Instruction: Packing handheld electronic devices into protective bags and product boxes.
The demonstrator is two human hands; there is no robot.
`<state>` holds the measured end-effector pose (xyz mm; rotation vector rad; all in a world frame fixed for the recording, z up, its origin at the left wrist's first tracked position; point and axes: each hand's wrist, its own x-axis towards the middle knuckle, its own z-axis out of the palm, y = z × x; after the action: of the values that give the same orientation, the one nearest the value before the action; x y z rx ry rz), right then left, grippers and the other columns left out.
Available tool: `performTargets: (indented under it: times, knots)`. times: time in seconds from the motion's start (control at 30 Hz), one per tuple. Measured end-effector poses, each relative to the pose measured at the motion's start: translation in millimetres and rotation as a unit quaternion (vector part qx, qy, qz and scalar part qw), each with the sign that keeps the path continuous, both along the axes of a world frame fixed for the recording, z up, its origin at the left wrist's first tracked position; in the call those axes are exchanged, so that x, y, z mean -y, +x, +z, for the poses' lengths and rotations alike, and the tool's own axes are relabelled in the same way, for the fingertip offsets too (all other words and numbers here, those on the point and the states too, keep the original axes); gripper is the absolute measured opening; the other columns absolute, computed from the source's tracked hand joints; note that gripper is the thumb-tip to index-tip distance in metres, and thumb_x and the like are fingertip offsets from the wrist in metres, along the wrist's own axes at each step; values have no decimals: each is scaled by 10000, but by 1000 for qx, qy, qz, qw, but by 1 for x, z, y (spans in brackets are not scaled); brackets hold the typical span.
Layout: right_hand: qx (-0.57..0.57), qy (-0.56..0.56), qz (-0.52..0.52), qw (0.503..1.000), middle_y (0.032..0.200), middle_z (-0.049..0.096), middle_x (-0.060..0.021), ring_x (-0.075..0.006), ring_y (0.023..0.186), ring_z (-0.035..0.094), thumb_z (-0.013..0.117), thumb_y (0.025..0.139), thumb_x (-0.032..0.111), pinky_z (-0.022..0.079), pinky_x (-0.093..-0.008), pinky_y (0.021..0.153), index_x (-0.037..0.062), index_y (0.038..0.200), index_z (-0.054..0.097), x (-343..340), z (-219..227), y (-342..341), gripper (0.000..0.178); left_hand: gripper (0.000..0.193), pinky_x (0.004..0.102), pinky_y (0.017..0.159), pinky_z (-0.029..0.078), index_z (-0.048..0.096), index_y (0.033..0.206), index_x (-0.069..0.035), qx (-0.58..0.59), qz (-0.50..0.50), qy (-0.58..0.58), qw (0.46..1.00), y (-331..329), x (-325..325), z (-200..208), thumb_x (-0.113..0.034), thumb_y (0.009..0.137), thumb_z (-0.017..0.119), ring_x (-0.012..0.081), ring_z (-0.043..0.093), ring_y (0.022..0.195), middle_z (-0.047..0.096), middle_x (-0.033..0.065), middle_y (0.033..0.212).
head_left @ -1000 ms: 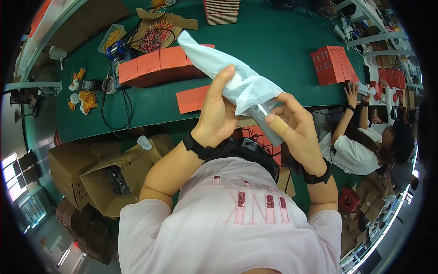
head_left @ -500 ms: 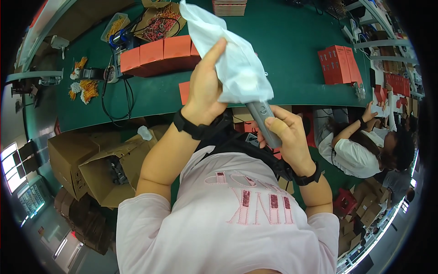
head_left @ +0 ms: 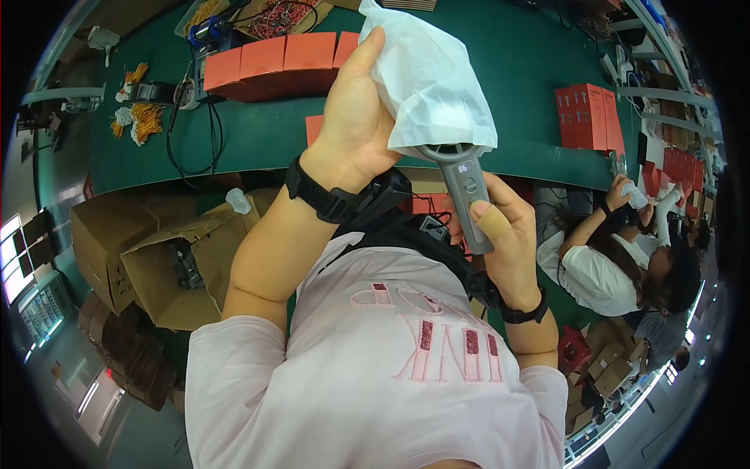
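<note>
My left hand (head_left: 351, 117) grips a thin white bag (head_left: 441, 82) by its left side, thumb up along the edge. In my right hand (head_left: 509, 230) is the handle of a grey handheld fan (head_left: 469, 191), its thumb lying on the lower front. The fan's head is mostly hidden inside the bag; only its lower rim shows at the bag's mouth. A small lit display and a round button are on the handle. Both hands are over the near edge of the green table (head_left: 258, 141).
A row of red boxes (head_left: 269, 66) stands beyond my left hand, with cables (head_left: 211, 129) beside it. More red boxes (head_left: 582, 117) are at the right. Open cardboard boxes (head_left: 168, 270) sit low at the left. A co-worker (head_left: 601, 266) works at the right.
The fan and bag have shifted slightly right, and the handle stands more upright. The display is now lit and the fan head's lower rim shows. The bag's lower part looks fuller.
</note>
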<state>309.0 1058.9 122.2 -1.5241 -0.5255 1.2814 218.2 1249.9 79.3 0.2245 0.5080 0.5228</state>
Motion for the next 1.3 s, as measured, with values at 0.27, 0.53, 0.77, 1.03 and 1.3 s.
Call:
performTargets:
  times: [0.27, 0.53, 0.77, 1.03, 1.3]
  knots:
    - [-34, 32, -19, 999, 994, 690, -112, -107, 747, 615, 619, 951, 126, 519, -250, 659, -46, 1282, 600, 3, 1, 4, 374, 565, 532, 1044, 480, 455, 1416, -9, 9, -2, 7, 1000, 2, -1, 9, -436, 1061, 353, 370, 604, 1204, 588, 215, 1332]
    - [79, 105, -162, 978, 1296, 572, -221, -195, 770, 646, 536, 978, 158, 551, -280, 628, 91, 1598, 121, -11, -2, 4, 749, 256, 308, 844, 530, 611, 1155, -15, -94, 57, 314, 943, 5, 35, 11, -185, 969, 660, 141, 657, 959, 678, 73, 1055]
    - [26, 198, -195, 960, 1387, 534, -194, -210, 798, 674, 492, 1001, 185, 574, -302, 624, 118, 1607, 58, -16, -26, 23, 749, 582, 337, 914, 521, 485, 1318, 17, -56, -100, 286, 951, 6, 82, -8, -126, 847, 797, 172, 637, 1028, 632, 106, 1183]
    - [-241, 138, -97, 956, 1147, 671, -157, -227, 751, 683, 403, 1033, 291, 536, -384, 493, 4, 1388, 458, 0, -49, 35, 460, 449, 302, 566, 511, 558, 1245, -49, 99, -158, 30, 982, 10, 70, -21, -356, 943, 685, 180, 652, 832, 661, 52, 1023]
    - [305, -47, -132, 942, 727, 655, -29, -103, 631, 631, 514, 1053, 294, 500, -222, 558, -25, 987, 693, 31, -52, 53, 372, 424, 443, 1098, 403, 532, 1321, -115, -33, -17, -176, 984, 28, 84, -48, -311, 967, 658, 233, 522, 1283, 579, 61, 1345]
